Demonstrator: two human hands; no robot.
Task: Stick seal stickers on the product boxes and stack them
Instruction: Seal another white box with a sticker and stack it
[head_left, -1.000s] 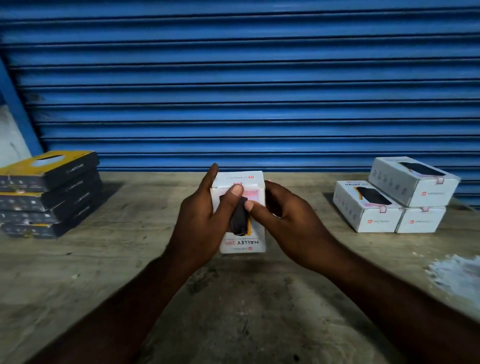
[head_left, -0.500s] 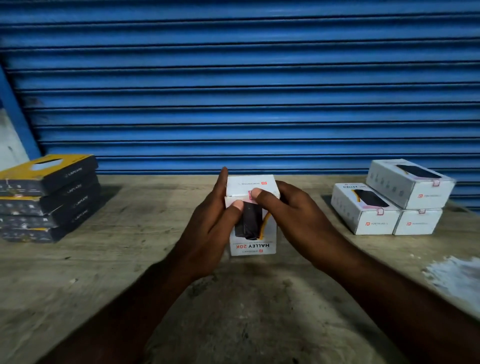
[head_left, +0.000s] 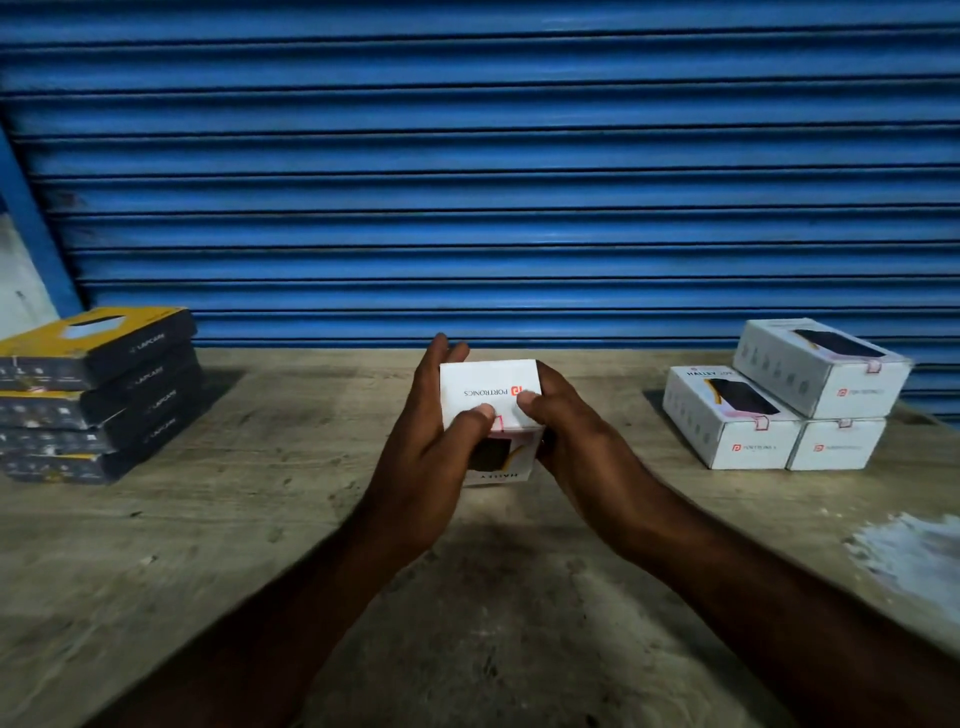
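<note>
Head view, hidden: both hands cover the sides and much of the front of the white box (head_left: 488, 389). Its end face with the PORTRONICS print and a strip of the front with a dark picture show.
Box position: held mid-frame over the table (head_left: 260, 519), end face tilted up toward the camera. I cannot tell whether its lower end touches the wood.
Seal sticker (head_left: 500, 423): small and pink-edged, on the near edge of the end face. It is partly under a thumb, and its lower half is hard to make out.
Left hand (head_left: 431, 441): curled round the box's left side, thumb pressed beside the sticker.
Right hand (head_left: 576, 441): curled round the right side, thumb pressed on the end face.
Cut off: the dark box stack (head_left: 98, 395) runs past the left frame edge, and the forearms run past the bottom.
Blurred: the print on the sealed white boxes (head_left: 779, 405), two below and one on top, is soft.
Edges: the table's far edge meets the blue shutter (head_left: 467, 182). A white patch (head_left: 914, 551) lies by the right edge.
Room: both stacks sit well apart from the held box, with wood surface between.
</note>
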